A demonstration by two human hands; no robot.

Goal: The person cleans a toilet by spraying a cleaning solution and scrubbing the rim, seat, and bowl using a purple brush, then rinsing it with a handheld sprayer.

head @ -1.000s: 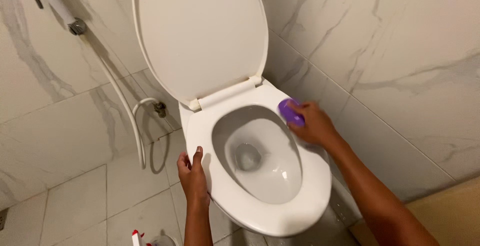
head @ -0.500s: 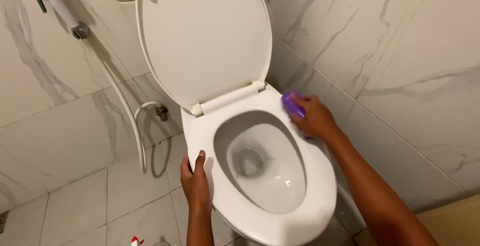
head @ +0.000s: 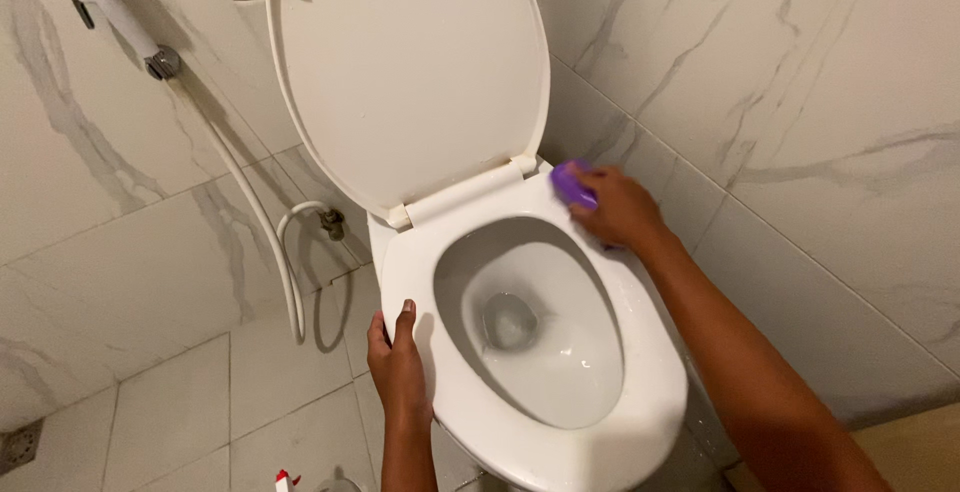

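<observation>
A white toilet fills the middle of the head view, its lid (head: pixel 410 72) raised upright and its seat (head: pixel 640 352) down over the bowl. My right hand (head: pixel 620 210) presses a purple sponge (head: pixel 570 184) onto the far right of the seat, close to the hinge. My left hand (head: pixel 398 362) grips the seat's left outer edge, thumb resting on top. Water sits at the bottom of the bowl (head: pixel 515 317).
A white bidet sprayer (head: pixel 105 7) hangs on the marble-tiled wall at upper left, its hose (head: pixel 275 252) looping down to a wall valve (head: pixel 332 220). A floor drain (head: pixel 18 444) sits at lower left. The red-and-white top of a spray bottle (head: pixel 285 479) pokes up at the bottom edge.
My right hand has slid the purple sponge a little farther back along the seat toward the hinge. My left hand stays on the seat's left edge.
</observation>
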